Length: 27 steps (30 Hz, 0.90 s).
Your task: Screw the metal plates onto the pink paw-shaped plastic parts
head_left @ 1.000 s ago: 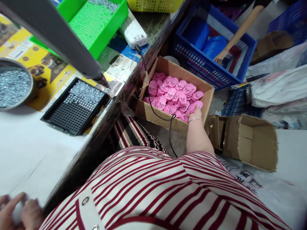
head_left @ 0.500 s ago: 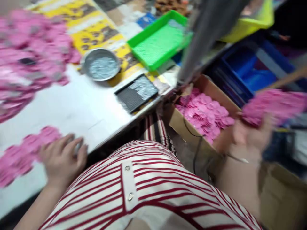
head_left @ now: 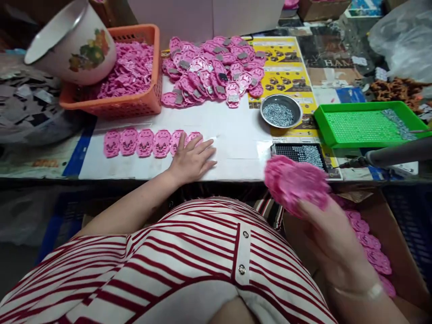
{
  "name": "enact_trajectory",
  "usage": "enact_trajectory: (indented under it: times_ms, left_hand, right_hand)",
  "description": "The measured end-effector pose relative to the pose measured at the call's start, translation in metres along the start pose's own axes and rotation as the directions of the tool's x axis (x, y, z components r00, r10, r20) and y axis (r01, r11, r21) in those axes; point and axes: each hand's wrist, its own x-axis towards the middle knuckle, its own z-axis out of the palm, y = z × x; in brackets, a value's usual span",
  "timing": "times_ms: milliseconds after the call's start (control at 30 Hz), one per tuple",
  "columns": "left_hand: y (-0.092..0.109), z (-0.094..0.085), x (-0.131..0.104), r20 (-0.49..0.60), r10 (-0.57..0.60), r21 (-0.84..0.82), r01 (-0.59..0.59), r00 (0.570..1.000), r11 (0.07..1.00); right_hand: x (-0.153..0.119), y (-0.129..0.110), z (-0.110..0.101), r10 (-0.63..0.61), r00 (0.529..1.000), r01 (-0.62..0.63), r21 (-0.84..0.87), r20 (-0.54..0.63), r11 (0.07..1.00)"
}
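My left hand [head_left: 191, 159] lies palm down with its fingers spread, over the right end of a row of several pink plastic pieces [head_left: 145, 143] on the white table sheet [head_left: 232, 153]. A stack of pink pieces [head_left: 297, 182], a little blurred, is held in my right hand [head_left: 332, 229], in front of the table edge. Just behind that stack sits a black tray [head_left: 290, 152] partly filled with small metal screws. Farther back is a heap of pink pieces with grey parts on them [head_left: 212, 69].
An orange basket [head_left: 157, 72] of pink pieces stands at the back left, with a white pot [head_left: 81, 56] on it. A metal bowl [head_left: 281, 111] of screws, a green tray [head_left: 357, 139] and a grey tool [head_left: 401, 153] are at the right. Below is a cardboard box [head_left: 398, 234].
The view has turned left toward the table. My right hand has brought the stack of pink pieces from beyond the cardboard box to near the table edge. My left hand's fingers have spread.
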Motion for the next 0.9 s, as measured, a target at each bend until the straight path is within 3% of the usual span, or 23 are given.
enact_trajectory:
  times_ms: [100, 167, 333, 500, 667, 767, 900]
  left_hand:
    - [-0.012, 0.000, 0.012, 0.028, -0.012, -0.030, 0.012, 1.000, 0.999]
    - [-0.018, -0.001, 0.015, 0.031, -0.019, -0.038, 0.020, 0.999, 0.999]
    - [-0.027, -0.003, 0.013, 0.033, -0.026, -0.058, 0.028, 0.999, 0.998]
    - [-0.040, -0.007, 0.007, 0.035, -0.052, -0.086, 0.055, 0.998, 0.995]
    - [-0.059, -0.013, -0.004, 0.026, -0.083, -0.078, 0.084, 0.996, 0.993]
    - [-0.065, -0.018, -0.010, -0.041, -0.126, -0.087, 0.122, 0.991, 0.989]
    - [-0.057, -0.026, -0.007, -0.152, -0.181, -0.093, 0.168, 0.972, 0.981]
  right_hand:
    - [0.034, 0.004, 0.042, 0.094, 0.991, -0.091, -0.036, 0.096, 0.995]
    - [0.065, 0.010, 0.067, 0.120, 0.988, -0.114, -0.061, 0.100, 0.992]
    - [0.114, 0.021, 0.102, 0.166, 0.985, -0.157, -0.168, 0.044, 0.973]
    - [0.122, 0.021, 0.123, 0.188, 0.982, -0.186, -0.254, -0.016, 0.949]
    - [0.125, 0.023, 0.148, 0.227, 0.973, -0.202, -0.302, 0.048, 0.932]
    - [0.127, 0.025, 0.161, 0.230, 0.969, -0.191, -0.325, 0.086, 0.926]
    - [0.127, 0.025, 0.168, 0.205, 0.971, -0.149, -0.358, 0.123, 0.922]
